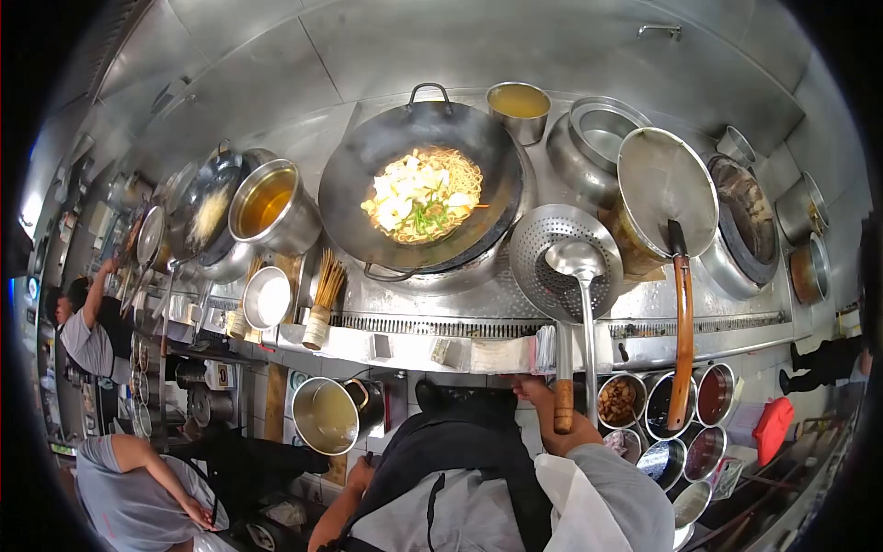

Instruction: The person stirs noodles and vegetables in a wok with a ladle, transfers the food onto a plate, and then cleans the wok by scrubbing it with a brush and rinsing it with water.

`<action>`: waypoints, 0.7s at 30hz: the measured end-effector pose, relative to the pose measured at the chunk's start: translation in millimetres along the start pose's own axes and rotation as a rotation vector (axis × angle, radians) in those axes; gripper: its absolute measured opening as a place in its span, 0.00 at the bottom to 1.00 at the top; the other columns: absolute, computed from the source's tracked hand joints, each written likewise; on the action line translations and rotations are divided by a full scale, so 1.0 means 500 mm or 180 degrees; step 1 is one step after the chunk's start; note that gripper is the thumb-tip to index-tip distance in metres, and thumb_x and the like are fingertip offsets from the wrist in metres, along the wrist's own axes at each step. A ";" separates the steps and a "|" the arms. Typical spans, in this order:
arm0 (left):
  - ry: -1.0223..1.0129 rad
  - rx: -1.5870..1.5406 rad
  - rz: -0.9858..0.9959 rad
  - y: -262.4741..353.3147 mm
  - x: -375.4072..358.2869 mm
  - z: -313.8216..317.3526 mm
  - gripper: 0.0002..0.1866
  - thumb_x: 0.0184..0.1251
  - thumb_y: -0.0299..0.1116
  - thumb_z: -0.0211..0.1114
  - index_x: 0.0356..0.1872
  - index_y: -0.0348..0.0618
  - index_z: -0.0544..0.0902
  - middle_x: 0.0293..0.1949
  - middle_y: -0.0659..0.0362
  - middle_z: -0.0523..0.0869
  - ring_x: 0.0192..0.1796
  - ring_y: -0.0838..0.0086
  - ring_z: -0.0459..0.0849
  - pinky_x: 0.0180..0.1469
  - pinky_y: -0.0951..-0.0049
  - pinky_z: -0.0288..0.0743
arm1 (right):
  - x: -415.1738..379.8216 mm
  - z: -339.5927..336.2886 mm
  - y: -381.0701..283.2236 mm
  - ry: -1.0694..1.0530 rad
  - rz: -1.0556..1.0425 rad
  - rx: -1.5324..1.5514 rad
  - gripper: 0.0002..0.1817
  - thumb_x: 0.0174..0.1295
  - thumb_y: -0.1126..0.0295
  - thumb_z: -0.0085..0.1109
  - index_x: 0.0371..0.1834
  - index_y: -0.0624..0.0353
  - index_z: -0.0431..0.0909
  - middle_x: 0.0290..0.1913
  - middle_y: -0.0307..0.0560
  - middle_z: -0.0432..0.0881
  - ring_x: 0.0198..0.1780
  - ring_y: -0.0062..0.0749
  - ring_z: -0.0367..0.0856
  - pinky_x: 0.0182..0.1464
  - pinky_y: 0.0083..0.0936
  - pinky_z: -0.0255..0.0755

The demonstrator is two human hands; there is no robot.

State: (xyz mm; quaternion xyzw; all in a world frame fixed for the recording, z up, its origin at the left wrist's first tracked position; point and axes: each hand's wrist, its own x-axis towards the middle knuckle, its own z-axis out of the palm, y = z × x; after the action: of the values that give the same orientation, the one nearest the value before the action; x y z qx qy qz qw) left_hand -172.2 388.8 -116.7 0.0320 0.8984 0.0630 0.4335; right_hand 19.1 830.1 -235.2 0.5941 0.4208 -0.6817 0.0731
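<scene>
A big black wok sits on the burner in front of me, with noodles, pale chunks and green shreds inside. My right hand is at the counter's front edge, fingers curled in; whatever they grip is too small to make out. Just right of it hangs the wooden handle of a perforated strainer, on which a steel ladle rests. Low at my side, my left hand is near a steel pot of cloudy liquid; its fingers are mostly hidden.
Metal pots of liquid flank the wok. A mesh sieve with a wooden handle leans on the right. Bamboo brushes stand at the counter edge. Seasoning tubs sit low right. A person is close on the left, another farther off.
</scene>
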 end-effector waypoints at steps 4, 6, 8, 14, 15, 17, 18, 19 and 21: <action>0.0102 0.0180 0.0100 0.085 -0.006 -0.057 0.42 0.47 0.60 0.68 0.55 0.34 0.71 0.50 0.37 0.81 0.58 0.50 0.79 0.57 0.60 0.71 | 0.017 -0.003 0.012 -0.0060 -0.0025 0.0003 0.14 0.62 0.50 0.58 0.39 0.47 0.80 0.29 0.35 0.82 0.25 0.21 0.79 0.30 0.27 0.75; 0.0243 -0.0005 0.0289 0.124 -0.034 -0.080 0.43 0.46 0.57 0.71 0.58 0.34 0.69 0.51 0.39 0.81 0.59 0.53 0.79 0.58 0.62 0.71 | 0.024 -0.006 0.013 -0.0047 -0.0026 0.0014 0.14 0.61 0.51 0.59 0.38 0.47 0.80 0.29 0.35 0.82 0.25 0.21 0.79 0.30 0.26 0.75; 0.0255 -0.0152 0.0350 0.125 -0.019 -0.077 0.44 0.46 0.56 0.71 0.59 0.34 0.69 0.52 0.40 0.81 0.58 0.54 0.79 0.59 0.63 0.71 | 0.020 -0.005 0.009 -0.0049 0.0081 0.0052 0.13 0.61 0.52 0.60 0.38 0.48 0.80 0.30 0.36 0.82 0.25 0.22 0.79 0.30 0.26 0.76; 0.0288 -0.0910 0.0705 0.088 0.071 -0.057 0.41 0.44 0.46 0.73 0.58 0.33 0.67 0.52 0.41 0.81 0.57 0.53 0.80 0.58 0.63 0.72 | 0.050 -0.003 0.028 -0.0055 0.0167 0.0115 0.15 0.62 0.53 0.60 0.41 0.51 0.79 0.30 0.39 0.83 0.25 0.24 0.80 0.29 0.28 0.76; 0.0446 -0.1025 0.0696 0.108 0.055 -0.069 0.38 0.43 0.42 0.73 0.55 0.32 0.69 0.49 0.41 0.82 0.53 0.52 0.82 0.57 0.62 0.73 | 0.043 -0.001 0.023 -0.0030 0.0162 0.0086 0.15 0.62 0.53 0.60 0.41 0.51 0.79 0.30 0.39 0.83 0.25 0.24 0.80 0.29 0.28 0.76; 0.0348 -0.1598 0.0808 0.153 0.036 -0.108 0.33 0.43 0.38 0.73 0.52 0.32 0.72 0.45 0.44 0.83 0.48 0.55 0.83 0.54 0.62 0.75 | 0.020 -0.004 0.020 0.0067 -0.0014 -0.0086 0.14 0.64 0.55 0.54 0.41 0.52 0.78 0.28 0.40 0.83 0.23 0.24 0.80 0.24 0.24 0.73; 0.0113 -0.2146 0.0992 0.174 0.025 -0.129 0.30 0.45 0.36 0.71 0.50 0.33 0.73 0.44 0.46 0.83 0.46 0.57 0.83 0.52 0.60 0.76 | 0.009 -0.010 0.016 0.0082 -0.0006 -0.0114 0.14 0.64 0.55 0.54 0.41 0.52 0.78 0.28 0.40 0.83 0.23 0.24 0.80 0.24 0.24 0.73; -0.0119 -0.2694 0.1163 0.222 -0.002 -0.163 0.26 0.48 0.34 0.69 0.49 0.34 0.74 0.42 0.49 0.83 0.45 0.60 0.83 0.51 0.59 0.77 | -0.006 -0.012 0.007 0.0101 0.0079 -0.0218 0.15 0.64 0.54 0.54 0.42 0.53 0.77 0.28 0.40 0.83 0.23 0.25 0.80 0.23 0.25 0.73; -0.1266 -0.4006 0.1035 0.264 0.000 -0.204 0.22 0.52 0.37 0.66 0.48 0.36 0.76 0.39 0.52 0.83 0.42 0.63 0.83 0.48 0.59 0.78 | -0.031 -0.012 0.013 0.0104 0.0224 -0.0365 0.15 0.64 0.54 0.55 0.42 0.54 0.77 0.28 0.41 0.83 0.23 0.26 0.80 0.23 0.25 0.73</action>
State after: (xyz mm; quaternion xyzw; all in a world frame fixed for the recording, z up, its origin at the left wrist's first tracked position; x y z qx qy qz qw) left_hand -251.6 510.6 -35.4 -0.0807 0.5776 0.6310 0.5115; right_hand 31.8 823.8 -224.7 0.6144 0.4390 -0.6438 0.1241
